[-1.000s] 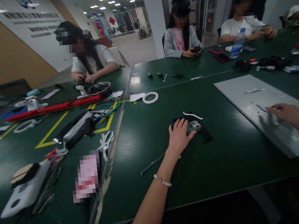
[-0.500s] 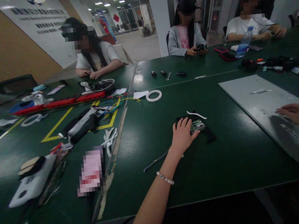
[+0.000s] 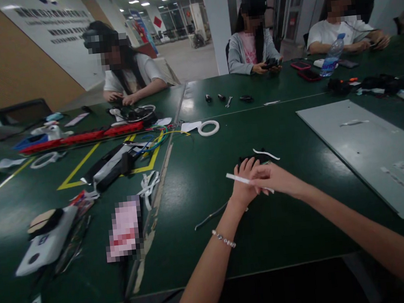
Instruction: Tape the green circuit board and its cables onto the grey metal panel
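My left hand (image 3: pixel 244 185) lies with its fingers spread on a black part (image 3: pixel 244 161) on the green table, a beaded bracelet round its wrist. Just over it, my right hand (image 3: pixel 271 178) pinches a narrow white strip (image 3: pixel 238 178), which crosses above the back of my left hand. Most of the circuit board seen earlier is hidden behind my hands. A second, curved white strip (image 3: pixel 266 154) rests just beyond them. Below and left of my left hand, a thin grey cable (image 3: pixel 208 218) lies on the table.
A pale board (image 3: pixel 362 145) lies on the right. A tape roll (image 3: pixel 209 128) and small tools are farther back. On the left are a pink phone-like object (image 3: pixel 125 228), a white device (image 3: pixel 46 242) and a black pouch (image 3: pixel 111 170). Several people sit across the table (image 3: pixel 198 261).
My right hand has moved left from the pale board to above my left hand, carrying the white strip. My left hand has stayed in place, and the circuit board is now mostly covered.
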Demonstrator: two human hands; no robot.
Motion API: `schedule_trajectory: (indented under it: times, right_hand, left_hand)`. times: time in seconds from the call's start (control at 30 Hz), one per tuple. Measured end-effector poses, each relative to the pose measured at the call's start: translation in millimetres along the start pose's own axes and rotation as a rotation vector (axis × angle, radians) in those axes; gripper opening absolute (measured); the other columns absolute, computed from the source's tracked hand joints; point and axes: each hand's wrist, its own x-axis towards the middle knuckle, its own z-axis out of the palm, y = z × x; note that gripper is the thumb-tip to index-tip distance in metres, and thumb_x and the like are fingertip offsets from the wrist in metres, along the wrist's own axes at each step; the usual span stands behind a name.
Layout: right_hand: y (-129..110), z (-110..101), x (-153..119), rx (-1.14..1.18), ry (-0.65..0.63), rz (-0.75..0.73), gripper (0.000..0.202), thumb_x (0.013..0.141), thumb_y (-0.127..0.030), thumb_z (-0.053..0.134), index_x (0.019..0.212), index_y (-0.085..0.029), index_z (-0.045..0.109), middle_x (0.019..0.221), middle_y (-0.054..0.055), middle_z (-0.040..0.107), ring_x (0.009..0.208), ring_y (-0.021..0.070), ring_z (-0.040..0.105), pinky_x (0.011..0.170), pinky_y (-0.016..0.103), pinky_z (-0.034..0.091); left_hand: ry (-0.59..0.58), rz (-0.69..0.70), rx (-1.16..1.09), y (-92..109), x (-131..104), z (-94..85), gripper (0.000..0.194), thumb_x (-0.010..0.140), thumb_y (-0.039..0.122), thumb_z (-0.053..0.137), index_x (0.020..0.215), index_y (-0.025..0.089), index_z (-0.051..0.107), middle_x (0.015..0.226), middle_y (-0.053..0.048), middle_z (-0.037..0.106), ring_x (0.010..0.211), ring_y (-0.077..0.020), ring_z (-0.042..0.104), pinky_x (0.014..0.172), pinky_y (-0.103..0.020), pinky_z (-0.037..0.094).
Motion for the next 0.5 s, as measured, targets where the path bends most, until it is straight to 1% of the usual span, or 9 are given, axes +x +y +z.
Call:
schedule_trajectory:
  times: [0.1, 0.2, 0.33, 0.43, 0.5]
  right_hand:
    - [5, 16, 7, -0.075, -0.019, 0.036, 0.026, 0.091, -0.038, 0.054, 0.106, -0.017, 0.061, 0.099, 0.007, 0.062, 0.084, 0.0142, 0.059, 0.071, 0.029, 0.051]
    - [11, 18, 4, -0.087, -0.036, 0.062, 0.028, 0.093, -0.036, 0.05, 0.114, -0.018, 0.057, 0.117, 0.008, 0.056, 0.098, 0.0166, 0.056, 0.084, 0.035, 0.05]
    - [14, 10, -5, -0.104, -0.058, 0.103, 0.029, 0.093, -0.037, 0.05, 0.115, -0.019, 0.058, 0.119, 0.008, 0.055, 0.101, 0.018, 0.056, 0.086, 0.036, 0.049]
    - [12, -3, -13, -0.117, -0.069, 0.142, 0.028, 0.094, -0.036, 0.05, 0.115, -0.018, 0.057, 0.117, 0.008, 0.055, 0.098, 0.0162, 0.056, 0.085, 0.036, 0.05]
    - [10, -23, -19, -0.122, -0.067, 0.172, 0.027, 0.092, -0.038, 0.052, 0.109, -0.017, 0.06, 0.107, 0.007, 0.06, 0.09, 0.0148, 0.059, 0.078, 0.032, 0.052]
  left_hand:
    - [-0.054, -0.038, 0.021, -2, 3, 0.0, 0.049, 0.091, 0.027, 0.038, 0.14, 0.023, 0.037, 0.15, -0.005, 0.033, 0.14, -0.0241, 0.023, 0.112, -0.049, 0.022]
    - [-0.058, -0.042, 0.041, -1, 6, 1.5, 0.05, 0.091, 0.025, 0.037, 0.141, 0.022, 0.035, 0.151, -0.005, 0.032, 0.139, -0.0242, 0.023, 0.112, -0.049, 0.023]
    - [-0.048, -0.049, 0.052, 2, 7, 1.2, 0.05, 0.091, 0.026, 0.039, 0.141, 0.021, 0.035, 0.15, -0.007, 0.032, 0.139, -0.0253, 0.024, 0.111, -0.048, 0.024]
    - [-0.021, -0.04, 0.04, 4, 6, -0.8, 0.052, 0.091, 0.04, 0.041, 0.139, 0.019, 0.037, 0.149, -0.009, 0.034, 0.138, -0.0276, 0.026, 0.111, -0.049, 0.024]
    - [0.005, -0.031, 0.03, 5, 5, -1.4, 0.057, 0.091, 0.049, 0.04, 0.138, 0.018, 0.039, 0.148, -0.01, 0.035, 0.137, -0.0284, 0.026, 0.111, -0.05, 0.024]
